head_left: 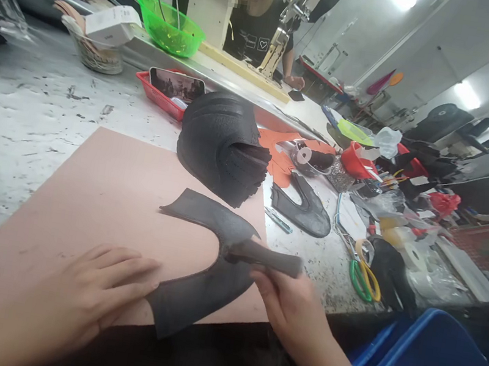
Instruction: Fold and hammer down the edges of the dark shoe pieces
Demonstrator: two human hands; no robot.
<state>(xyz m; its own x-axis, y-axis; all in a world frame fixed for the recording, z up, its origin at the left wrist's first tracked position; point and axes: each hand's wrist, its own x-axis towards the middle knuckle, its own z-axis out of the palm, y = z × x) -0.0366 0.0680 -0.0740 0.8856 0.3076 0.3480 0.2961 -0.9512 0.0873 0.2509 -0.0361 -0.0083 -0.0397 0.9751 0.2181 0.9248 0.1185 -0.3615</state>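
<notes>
A curved, U-shaped black leather shoe piece (202,300) lies on a pinkish-tan board (98,197), its opening towards the left. My left hand (102,290) rests beside its near end with fingers stretched out, fingertips at the edge of the piece. Closed round a dark, hammer-like tool (272,258) is my right hand (290,302). The tool lies over the curve of the piece and is slightly blurred, so its exact kind is unclear. Just behind stands a stack of similar black shoe pieces (218,142).
Another black piece (303,208) lies to the right, near a utility knife (279,220) and scissors (366,279). A red basket (160,95) holding a phone stands behind, near a green bowl (169,29). Across the bench, a person (259,31) sits behind a sewing machine (275,45).
</notes>
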